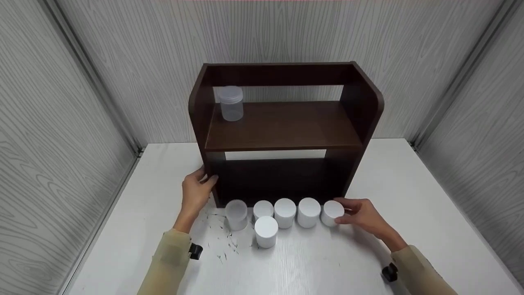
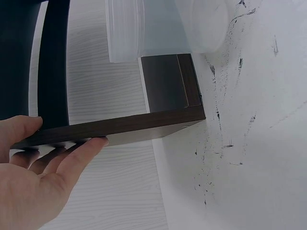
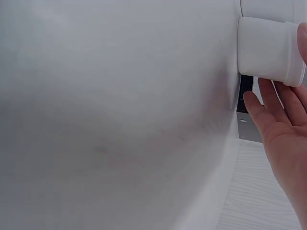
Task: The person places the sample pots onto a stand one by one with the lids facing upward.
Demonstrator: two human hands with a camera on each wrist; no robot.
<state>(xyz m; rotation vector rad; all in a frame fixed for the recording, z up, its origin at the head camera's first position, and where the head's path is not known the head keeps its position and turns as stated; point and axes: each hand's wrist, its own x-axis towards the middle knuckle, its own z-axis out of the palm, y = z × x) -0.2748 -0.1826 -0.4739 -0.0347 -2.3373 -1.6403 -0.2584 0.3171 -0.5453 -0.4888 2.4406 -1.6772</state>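
Observation:
A dark brown two-tier shelf (image 1: 282,129) stands on the white table. My left hand (image 1: 196,192) grips the edge of its left side panel (image 2: 120,125), thumb on one face and fingers on the other. Along the shelf's front base stands a row of jars, a translucent one (image 1: 236,215) at the left and white ones to its right. My right hand (image 1: 362,215) holds the rightmost white jar (image 1: 332,213) between thumb and fingers; that jar (image 3: 264,48) stands upright on the table. Another white jar (image 1: 266,232) stands in front of the row.
A clear lidded jar (image 1: 232,104) stands on the shelf's upper tier at the left. Dark scuff marks (image 1: 229,241) lie on the table (image 1: 303,270) near the translucent jar. Grey wood-grain walls (image 1: 278,32) enclose the table at the back and sides.

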